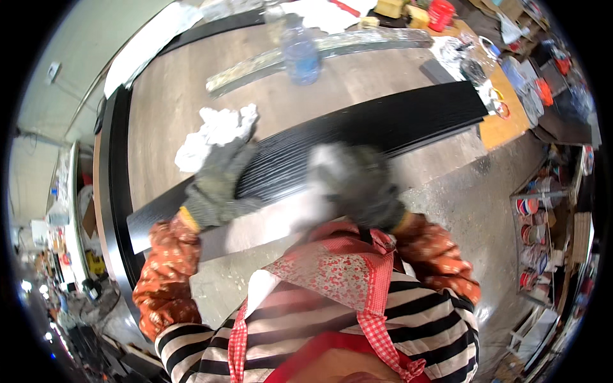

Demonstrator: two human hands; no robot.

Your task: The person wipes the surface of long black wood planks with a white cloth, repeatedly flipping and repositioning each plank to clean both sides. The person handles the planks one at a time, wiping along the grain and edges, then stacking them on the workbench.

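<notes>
A long black board point(357, 121) with a fine grooved grain lies slantwise across the table. My left hand point(220, 185), in a dark grey-green knit glove, grips the board near its left end, fingers across the top and thumb by the near edge. A crumpled white rag point(220, 131) rests just beyond those fingers. My right hand point(370, 185), gloved the same way, is over the middle of the board, smeared by motion. With it is a blurred white cloth point(322, 169), pressed toward the board's surface; the exact finger positions do not show.
A clear plastic bottle point(300, 54) stands beyond the board, beside a long wrapped strip point(255, 70). Black edging point(115, 172) runs down the table's left side. At the far right are a red container point(440, 14) and yellow sponges point(389, 7). Shelves with spools point(530, 236) stand right.
</notes>
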